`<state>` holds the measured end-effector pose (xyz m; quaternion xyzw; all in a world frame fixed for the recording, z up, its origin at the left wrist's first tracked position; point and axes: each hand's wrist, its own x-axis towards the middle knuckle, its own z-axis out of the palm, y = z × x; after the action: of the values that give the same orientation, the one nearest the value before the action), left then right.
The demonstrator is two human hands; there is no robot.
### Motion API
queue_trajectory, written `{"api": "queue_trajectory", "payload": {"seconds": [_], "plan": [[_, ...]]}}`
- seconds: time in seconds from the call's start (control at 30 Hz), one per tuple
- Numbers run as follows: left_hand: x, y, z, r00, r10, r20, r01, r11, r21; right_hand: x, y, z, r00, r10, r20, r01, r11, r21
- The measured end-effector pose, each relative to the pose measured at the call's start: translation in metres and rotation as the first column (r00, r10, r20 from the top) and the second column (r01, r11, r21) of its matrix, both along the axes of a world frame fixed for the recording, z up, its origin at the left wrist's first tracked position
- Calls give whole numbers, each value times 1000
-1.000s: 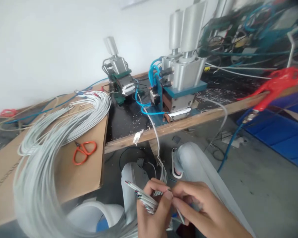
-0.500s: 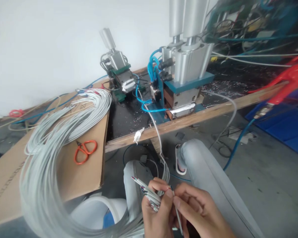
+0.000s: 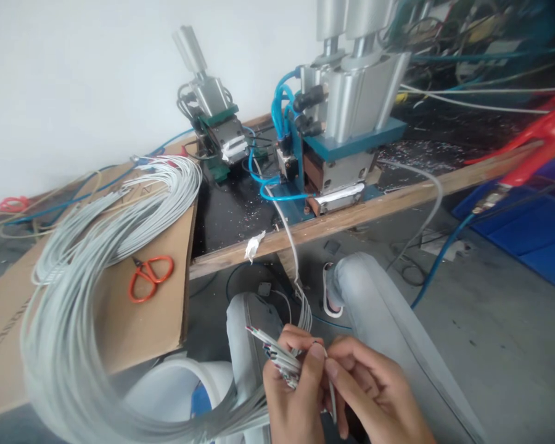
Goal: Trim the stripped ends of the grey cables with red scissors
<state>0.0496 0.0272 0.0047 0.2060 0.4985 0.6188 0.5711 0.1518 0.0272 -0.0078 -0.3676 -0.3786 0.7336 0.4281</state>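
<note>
My left hand (image 3: 296, 385) is closed around a bunch of thin white-grey cables (image 3: 280, 357) whose cut ends show small coloured wires. Right beside it, my right hand (image 3: 370, 388) pinches a single grey cable (image 3: 332, 394) between thumb and forefinger. The tip of that cable lies by my left thumb, mostly covered by the fingers. From my hands a thick coil of grey cables (image 3: 69, 320) sweeps left and up over the cardboard (image 3: 134, 314). Orange-handled scissors (image 3: 150, 277) rest on the cardboard inside the coil.
A pneumatic press (image 3: 342, 142) stands on the black bench, with a smaller press (image 3: 215, 117) behind it. A white bucket (image 3: 222, 376) sits below the coil. A red air gun (image 3: 541, 139) hangs at right near a blue bin (image 3: 531, 228). White scrap (image 3: 254, 246) lies on the wooden edge.
The view has shifted slightly, so the bench and coil appear a little further left and up. Both hands stay together, and the pinched cable now looks more bent and upright.
</note>
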Motion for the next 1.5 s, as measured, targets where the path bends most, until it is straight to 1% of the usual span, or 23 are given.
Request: {"api": "queue_trajectory", "payload": {"seconds": [0.13,0.2,0.23,0.3,0.33,0.4,0.43,0.5,0.57,0.63,0.67,0.7,0.73,0.77,0.83,0.9,0.97,1.03,1.17,1.2,1.27,1.4,1.5], "plan": [[7,-3,-3,997,72,25,-72,997,-4,-2,-3,-1,1000,-27,16,27,1000,-16],[3,-3,0,999,53,12,-53,999,-10,1,0,2,998,10,66,-10,1000,-4],[-1,-3,2,1000,26,-11,-26,1000,-2,4,2,4,993,29,118,-32,999,20],[-11,-1,7,993,-64,-100,67,997,27,13,8,11,960,60,273,-99,986,131],[-17,1,9,978,-134,-162,142,989,36,18,11,15,930,65,362,-148,967,206],[-27,5,14,921,-271,-280,291,956,33,28,16,25,860,58,507,-256,908,331],[-31,7,17,888,-318,-332,347,938,27,32,19,30,829,63,555,-309,879,362],[-37,11,21,829,-395,-396,429,903,-3,38,22,38,783,72,618,-383,838,388],[-40,14,25,783,-463,-415,489,871,-51,42,24,42,750,67,658,-428,807,406],[-41,15,27,731,-548,-407,558,823,-106,43,25,42,731,49,681,-447,788,423],[-41,15,27,720,-561,-408,570,814,-113,42,25,40,732,38,680,-442,786,432],[-40,14,27,725,-555,-408,563,819,-114,42,24,38,740,28,672,-427,791,438],[-38,13,26,750,-528,-397,534,839,-107,41,23,36,754,16,657,-402,801,443],[-36,11,24,794,-478,-376,482,871,-89,39,21,33,772,0,636,-366,818,444],[-28,7,19,891,-335,-307,336,941,-50,33,16,26,813,-40,580,-265,863,430],[-18,1,11,954,-210,-214,208,978,-30,25,9,18,858,-76,507,-149,910,388],[-8,-4,4,986,-117,-115,116,993,-18,16,2,11,899,-110,424,-35,947,319],[2,-8,-3,999,-31,-41,31,1000,5,8,-4,5,930,-140,341,56,968,244],[16,-13,-9,990,132,-50,-129,990,59,-2,-12,-2,954,-196,225,165,975,147],[17,-14,-9,986,156,-53,-153,987,52,-3,-13,-4,955,-205,215,179,975,134],[19,-14,-9,986,161,-46,-160,987,24,-4,-14,-6,954,-215,209,192,974,124],[13,-11,-6,993,96,-61,-96,995,8,-6,-13,-7,947,-238,215,214,968,128],[5,-6,1,991,34,-128,-32,999,19,-5,-11,-6,942,-257,215,228,962,150]]}}
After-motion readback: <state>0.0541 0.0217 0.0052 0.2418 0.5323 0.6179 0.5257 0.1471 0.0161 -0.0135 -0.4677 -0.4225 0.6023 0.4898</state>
